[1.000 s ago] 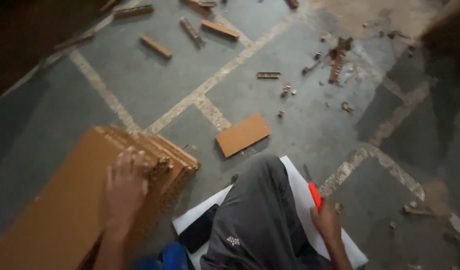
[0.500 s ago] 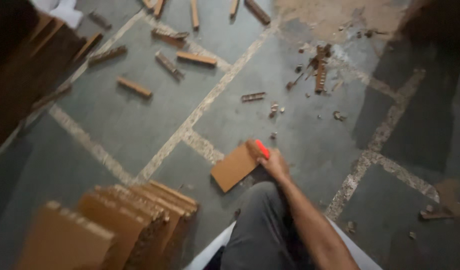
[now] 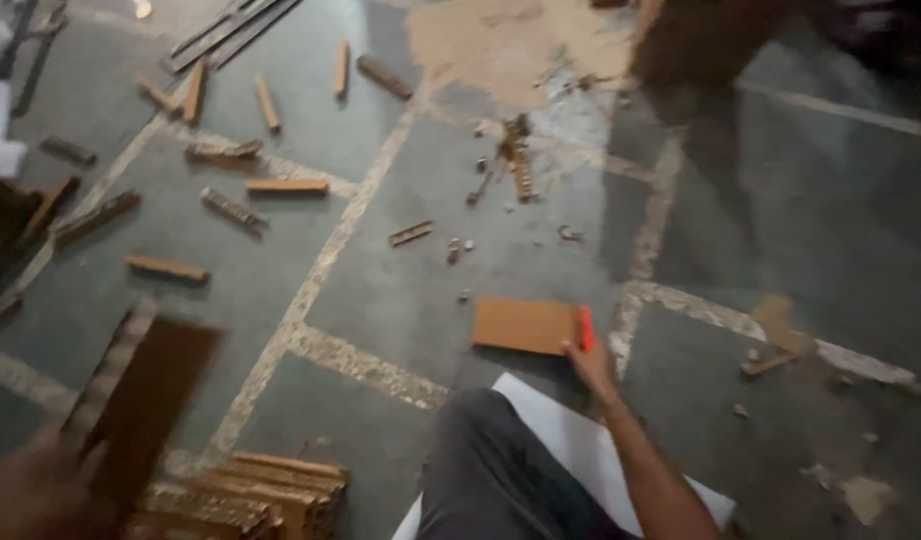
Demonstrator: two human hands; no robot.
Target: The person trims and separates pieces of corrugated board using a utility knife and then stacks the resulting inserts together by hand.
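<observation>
where right hand (image 3: pixel 592 368) reaches far, fingers clamped on orange marker (image 3: pixel 585 327) touching right edge of cardboard piece (image 3: pixel 525 324) flat on floor (image 3: pixel 400 290), long axis left-right. left hand (image 3: pixel 30 495) blurred, near-left, gripping brown board (image 3: pixel 145 395); fingers' closure cannot tell.

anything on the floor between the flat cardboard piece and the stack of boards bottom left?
Head view: mostly bare grey floor between the cardboard piece and the stacked boards, crossed by a pale speckled joint strip. No loose objects there.
</observation>
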